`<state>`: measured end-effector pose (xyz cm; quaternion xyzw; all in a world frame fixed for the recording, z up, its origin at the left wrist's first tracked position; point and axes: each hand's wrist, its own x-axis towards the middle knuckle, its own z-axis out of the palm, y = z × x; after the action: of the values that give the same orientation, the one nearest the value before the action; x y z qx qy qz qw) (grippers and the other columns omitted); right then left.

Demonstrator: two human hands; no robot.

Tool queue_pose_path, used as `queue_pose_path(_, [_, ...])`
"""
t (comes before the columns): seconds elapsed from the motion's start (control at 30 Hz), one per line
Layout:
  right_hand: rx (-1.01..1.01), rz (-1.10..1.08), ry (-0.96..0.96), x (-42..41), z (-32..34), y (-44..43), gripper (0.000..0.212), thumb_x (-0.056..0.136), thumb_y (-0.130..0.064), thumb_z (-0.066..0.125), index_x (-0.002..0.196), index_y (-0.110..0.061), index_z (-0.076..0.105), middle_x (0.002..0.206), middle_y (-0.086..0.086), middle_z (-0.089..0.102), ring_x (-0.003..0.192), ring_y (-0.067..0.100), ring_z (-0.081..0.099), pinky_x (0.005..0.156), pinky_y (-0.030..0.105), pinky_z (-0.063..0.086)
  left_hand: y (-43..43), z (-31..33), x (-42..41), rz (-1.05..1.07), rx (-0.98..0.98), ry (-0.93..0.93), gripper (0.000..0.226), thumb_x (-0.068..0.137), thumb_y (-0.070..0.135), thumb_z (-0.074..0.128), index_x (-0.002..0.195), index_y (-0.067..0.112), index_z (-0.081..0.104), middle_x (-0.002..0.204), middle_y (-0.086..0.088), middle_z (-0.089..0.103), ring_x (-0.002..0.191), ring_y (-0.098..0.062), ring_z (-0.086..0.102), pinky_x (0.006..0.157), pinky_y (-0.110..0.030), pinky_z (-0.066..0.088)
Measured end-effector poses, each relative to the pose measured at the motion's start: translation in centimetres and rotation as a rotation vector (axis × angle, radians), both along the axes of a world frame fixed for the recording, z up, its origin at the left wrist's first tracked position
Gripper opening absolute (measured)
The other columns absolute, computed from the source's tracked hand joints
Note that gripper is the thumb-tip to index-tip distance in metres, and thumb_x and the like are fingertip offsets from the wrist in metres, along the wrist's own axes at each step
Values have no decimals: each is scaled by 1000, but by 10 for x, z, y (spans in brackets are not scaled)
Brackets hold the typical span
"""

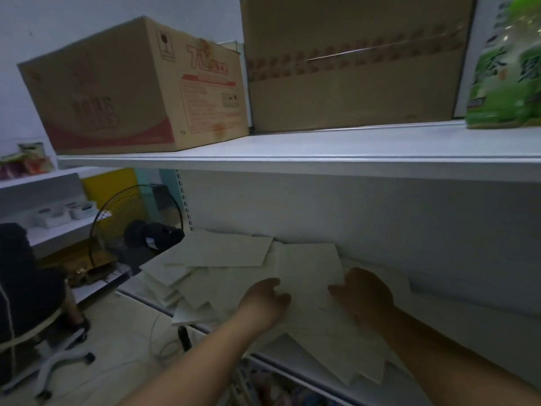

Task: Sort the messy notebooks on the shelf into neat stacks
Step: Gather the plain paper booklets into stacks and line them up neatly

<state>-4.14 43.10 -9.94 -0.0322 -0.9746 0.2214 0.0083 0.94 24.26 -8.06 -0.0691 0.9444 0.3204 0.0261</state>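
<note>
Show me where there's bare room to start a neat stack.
Upper shelf: a bare strip in front of the boxes. Lower shelf: seemingly bare right of the right hand. Crowded: notebooks sprawl under and left of the left hand.

On the top board (292, 155): printed carton (131, 89), turned at an angle, just beside a larger plain carton (354, 63); green pack (506, 65) at the right end. Off to the left, black fan (137, 230) with a wire cage, near a yellow panel (108, 183). Farther left, white trays (67, 213) on a side shelf (58, 230), bright packets (26, 163) higher up. Dark chair (26, 288) on castors at the left edge; pale cable (164, 344) looped on the floor.
</note>
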Motion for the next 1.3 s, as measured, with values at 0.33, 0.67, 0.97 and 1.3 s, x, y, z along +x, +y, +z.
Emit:
queue_pose_path(0.33, [-748,-168,47,-1,2,-17,10,84,-8,63,93,-6,60,95,19,64,78,29,60,70,36,46,-11,12,-22,-66,1195,-243,45,69,7,63,114,10,60,110,-15,68,99,-35,66,88,-47,54])
queue_pose_path(0.67, [-1082,-294,-12,-17,11,-145,11,92,-8,54,82,-4,55,74,17,60,59,27,54,44,24,48,-196,22,-54,17,1086,216,41,88,-7,53,118,22,53,110,-4,66,101,-28,62,87,-42,52])
queue_pose_path(0.97, [-884,-423,-57,-40,14,-202,26,81,-17,69,63,-1,58,65,18,60,55,26,56,56,32,45,-286,-29,-78,28,1014,33,37,89,-8,48,119,13,49,105,-6,61,95,-26,55,81,-39,42])
queue_pose_path(1.3, [-1449,-426,-71,-44,24,-232,16,92,6,45,85,2,58,86,14,61,75,26,59,69,40,57,-292,-24,-76,-108,1185,-23,61,64,-1,62,123,9,51,102,-8,64,91,-24,58,69,-30,44])
